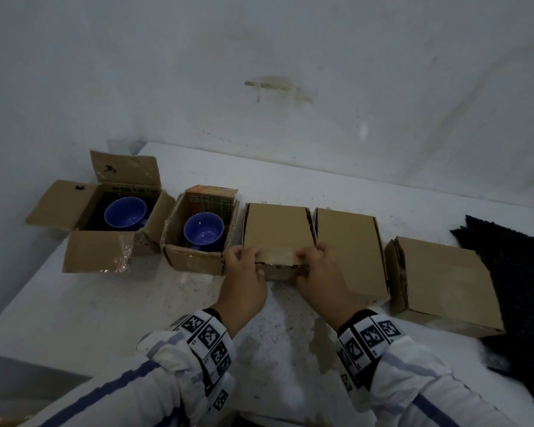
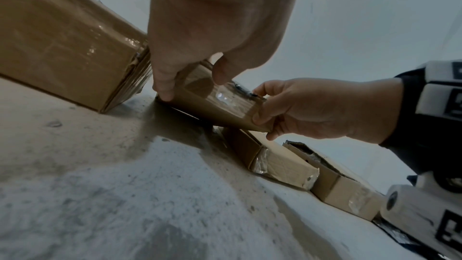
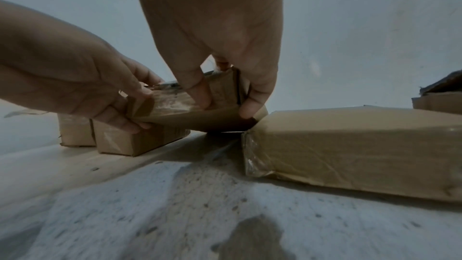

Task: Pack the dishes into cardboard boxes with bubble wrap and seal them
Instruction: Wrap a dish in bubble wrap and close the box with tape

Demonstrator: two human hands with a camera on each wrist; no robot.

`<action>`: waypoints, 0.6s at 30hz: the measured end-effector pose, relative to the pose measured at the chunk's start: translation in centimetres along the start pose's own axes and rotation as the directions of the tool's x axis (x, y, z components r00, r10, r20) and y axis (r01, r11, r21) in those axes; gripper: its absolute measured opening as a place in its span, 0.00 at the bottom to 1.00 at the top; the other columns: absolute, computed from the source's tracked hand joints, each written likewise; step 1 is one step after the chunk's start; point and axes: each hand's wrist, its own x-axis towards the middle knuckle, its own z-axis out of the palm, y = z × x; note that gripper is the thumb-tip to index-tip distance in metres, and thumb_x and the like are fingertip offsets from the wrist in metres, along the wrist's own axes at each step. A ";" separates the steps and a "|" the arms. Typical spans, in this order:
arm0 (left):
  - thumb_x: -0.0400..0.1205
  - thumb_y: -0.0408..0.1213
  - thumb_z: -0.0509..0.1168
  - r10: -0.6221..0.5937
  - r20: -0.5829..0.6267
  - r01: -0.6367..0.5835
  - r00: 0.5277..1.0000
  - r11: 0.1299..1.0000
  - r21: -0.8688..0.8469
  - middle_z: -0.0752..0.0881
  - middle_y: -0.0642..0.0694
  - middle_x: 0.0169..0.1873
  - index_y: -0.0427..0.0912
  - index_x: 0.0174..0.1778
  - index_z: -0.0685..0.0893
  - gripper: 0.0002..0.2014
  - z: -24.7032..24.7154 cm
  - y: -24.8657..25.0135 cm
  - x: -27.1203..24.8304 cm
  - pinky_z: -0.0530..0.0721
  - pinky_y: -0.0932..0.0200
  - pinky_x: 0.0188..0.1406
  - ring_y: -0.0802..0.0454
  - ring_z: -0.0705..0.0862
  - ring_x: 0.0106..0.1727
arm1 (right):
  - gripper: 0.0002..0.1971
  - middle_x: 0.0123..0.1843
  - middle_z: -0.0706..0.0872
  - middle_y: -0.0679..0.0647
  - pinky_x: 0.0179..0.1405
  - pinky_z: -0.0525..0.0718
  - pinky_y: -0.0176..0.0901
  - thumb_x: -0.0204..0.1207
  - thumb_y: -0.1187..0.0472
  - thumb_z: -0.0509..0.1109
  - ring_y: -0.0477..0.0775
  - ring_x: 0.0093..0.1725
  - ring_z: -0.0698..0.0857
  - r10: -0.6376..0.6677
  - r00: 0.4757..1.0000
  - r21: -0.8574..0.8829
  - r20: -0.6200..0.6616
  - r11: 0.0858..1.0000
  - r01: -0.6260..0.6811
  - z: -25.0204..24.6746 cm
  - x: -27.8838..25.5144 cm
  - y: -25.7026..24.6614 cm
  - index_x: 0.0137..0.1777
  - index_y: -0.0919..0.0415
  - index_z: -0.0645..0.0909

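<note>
Five cardboard boxes stand in a row on the white table point(image 1: 136, 303). The two at the left are open, each with a blue cup point(image 1: 125, 213) point(image 1: 204, 231) inside. My left hand point(image 1: 244, 255) and right hand point(image 1: 313, 252) both pinch the front flap of the middle box point(image 1: 276, 232), whose lid lies folded down over it. In the left wrist view my left hand point(image 2: 190, 84) pinches the flap's point(image 2: 215, 106) left corner. The right wrist view shows my right hand point(image 3: 225, 102) gripping the flap's point(image 3: 180, 110) right end. What is inside this box is hidden.
Two shut boxes point(image 1: 350, 248) point(image 1: 444, 282) lie right of the middle one, the nearer almost touching it. A dark textured sheet point(image 1: 518, 288) hangs over the table's right edge. The wall stands close behind the row.
</note>
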 end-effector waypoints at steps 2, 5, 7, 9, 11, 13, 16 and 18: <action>0.83 0.28 0.57 0.001 0.041 -0.002 0.999 1.000 0.021 0.52 0.41 0.75 0.41 0.74 0.66 0.22 0.2 -0.4 -0.2 0.66 0.66 0.64 0.46 0.68 0.69 | 0.19 0.72 0.65 0.62 0.59 0.78 0.44 0.75 0.69 0.65 0.62 0.64 0.76 -0.027 1.000 -0.049 -0.008 0.998 0.027 0.6 -0.2 -0.1 0.66 0.62 0.75; 0.83 0.28 0.58 -0.023 0.106 0.018 0.994 0.999 0.046 0.48 0.41 0.78 0.41 0.76 0.63 0.25 0.6 -1.0 -0.5 0.65 0.62 0.71 0.43 0.64 0.76 | 0.17 0.70 0.67 0.61 0.55 0.78 0.42 0.76 0.71 0.64 0.61 0.59 0.78 -0.046 0.999 -0.116 -0.002 0.992 0.045 1.4 -0.4 0.2 0.65 0.62 0.75; 0.82 0.27 0.58 -0.048 0.151 0.041 0.987 0.998 0.047 0.46 0.40 0.78 0.42 0.78 0.62 0.27 0.7 -1.4 -0.5 0.67 0.58 0.74 0.41 0.64 0.77 | 0.17 0.70 0.67 0.61 0.58 0.78 0.42 0.76 0.72 0.62 0.60 0.60 0.77 -0.041 0.999 -0.157 0.020 0.987 0.044 1.7 -0.4 0.4 0.65 0.62 0.75; 0.82 0.26 0.58 -0.073 0.196 0.065 0.978 0.997 0.050 0.44 0.40 0.79 0.42 0.79 0.60 0.28 0.8 -1.8 -0.2 0.66 0.57 0.77 0.41 0.63 0.78 | 0.18 0.69 0.68 0.61 0.60 0.78 0.43 0.76 0.74 0.60 0.61 0.60 0.77 -0.040 0.998 -0.196 0.051 0.979 0.049 1.9 -0.2 0.7 0.65 0.63 0.75; 0.83 0.27 0.57 -0.100 0.233 0.086 0.967 0.994 0.070 0.42 0.40 0.80 0.41 0.80 0.58 0.29 0.7 -2.1 0.2 0.63 0.56 0.79 0.42 0.59 0.80 | 0.18 0.67 0.71 0.62 0.60 0.76 0.42 0.75 0.75 0.58 0.61 0.60 0.76 -0.033 0.993 -0.249 0.114 0.966 0.061 2.0 0.1 0.8 0.64 0.65 0.76; 0.83 0.27 0.57 -0.111 0.254 0.089 0.961 0.991 0.099 0.39 0.40 0.82 0.41 0.80 0.58 0.29 0.8 -2.0 0.5 0.57 0.55 0.81 0.41 0.50 0.83 | 0.17 0.64 0.73 0.62 0.59 0.74 0.41 0.75 0.75 0.59 0.62 0.60 0.76 -0.005 0.988 -0.265 0.153 0.963 0.046 1.8 0.4 0.8 0.62 0.67 0.77; 0.82 0.24 0.58 -0.073 0.238 0.042 0.968 0.990 0.133 0.34 0.42 0.82 0.42 0.78 0.62 0.28 1.5 -0.7 1.1 0.57 0.55 0.81 0.42 0.43 0.84 | 0.13 0.60 0.76 0.60 0.53 0.74 0.38 0.76 0.71 0.61 0.61 0.59 0.78 0.040 0.992 -0.230 0.118 0.973 -0.012 0.9 1.1 0.9 0.59 0.67 0.80; 0.82 0.24 0.58 0.027 0.253 -0.062 0.967 0.989 0.132 0.37 0.44 0.83 0.42 0.78 0.62 0.28 2.4 0.7 1.9 0.56 0.52 0.82 0.43 0.42 0.84 | 0.13 0.60 0.77 0.60 0.51 0.73 0.37 0.77 0.68 0.62 0.60 0.58 0.79 0.070 0.995 -0.180 0.068 0.982 -0.057 -0.3 1.5 1.1 0.59 0.65 0.81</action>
